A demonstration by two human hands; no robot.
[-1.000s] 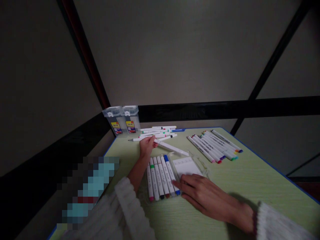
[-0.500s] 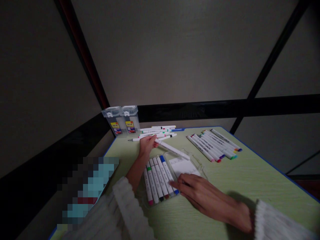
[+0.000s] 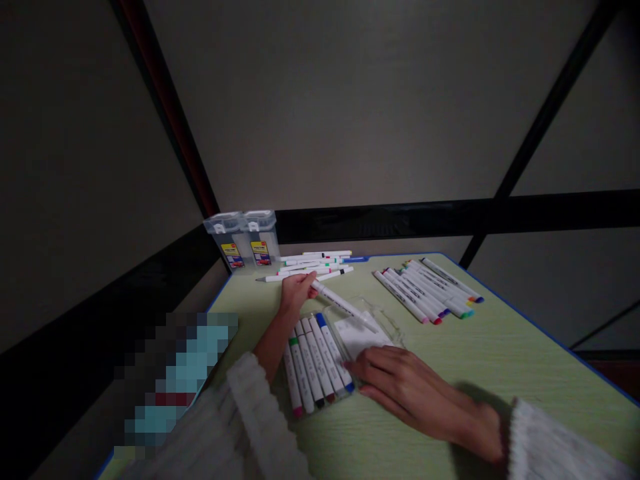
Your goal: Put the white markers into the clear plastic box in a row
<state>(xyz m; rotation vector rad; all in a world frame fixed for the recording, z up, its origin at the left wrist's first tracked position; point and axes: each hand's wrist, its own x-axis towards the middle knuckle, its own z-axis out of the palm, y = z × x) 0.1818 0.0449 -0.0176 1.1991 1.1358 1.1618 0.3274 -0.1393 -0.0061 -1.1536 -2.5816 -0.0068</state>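
Observation:
My left hand [image 3: 299, 291] is closed around one end of a white marker [image 3: 345, 305]. That marker slants down to the right over an open clear plastic case [image 3: 336, 400]. In the near half of the case lies a row of white markers [image 3: 311, 363] with pink, black, brown and blue ends, side by side. A white paper insert [image 3: 357, 333] shows in the other half. My right hand [image 3: 400, 387], fingers bent, is on the case at its hinge side, beside the blue-ended marker. Its fingertips are partly hidden.
Loose markers [image 3: 315, 263] lie at the back edge of the green table [image 3: 500, 387], next to two lidded clear boxes [image 3: 245, 243]. Another group of markers [image 3: 425, 290] is spread at the right. A pixelated blue item [image 3: 185, 373] lies at the left edge.
The case with its markers has shifted slightly left and towards me. The tip of the held marker has dipped lower and to the left. My right fingers have bent in more.

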